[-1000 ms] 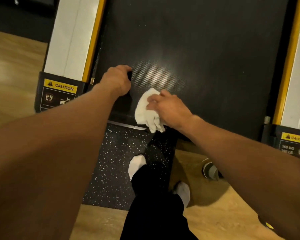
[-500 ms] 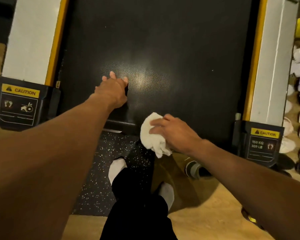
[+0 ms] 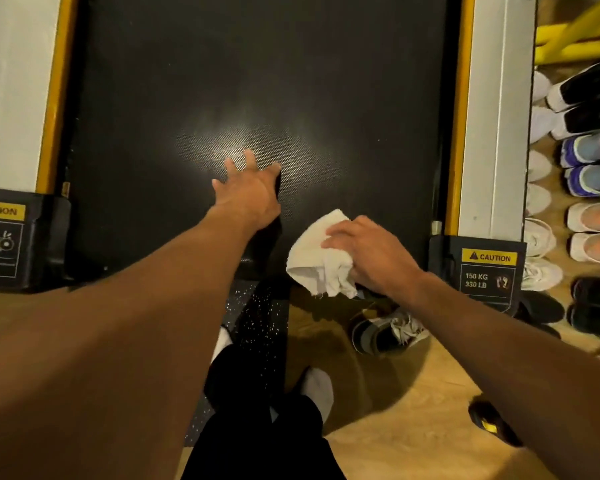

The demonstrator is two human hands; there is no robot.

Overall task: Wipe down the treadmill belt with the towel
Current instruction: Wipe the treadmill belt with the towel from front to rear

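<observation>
- A black treadmill belt (image 3: 257, 81) fills the upper frame, flanked by pale side rails (image 3: 492, 116) edged in yellow, with a glare patch at its centre.
- Yellow "CAUTION" labels (image 3: 489, 258) mark the black end caps at both rear corners; the right one reads "150 KG 330 LB".
- A row of shoes (image 3: 589, 157) lines the wooden floor (image 3: 413, 427) beyond the right rail, and a grey sneaker (image 3: 385, 332) lies just behind the belt's rear edge.
- The person stands in white socks (image 3: 317, 386), partly on a speckled black mat (image 3: 260, 317).
- The left hand (image 3: 248, 192) lies flat on the belt, fingers spread and straight, holding nothing.
- The right hand (image 3: 364, 252) grips a crumpled white towel (image 3: 317, 258), fingers curled over it, at the belt's rear edge; the cloth's lower folds hang past that edge.
</observation>
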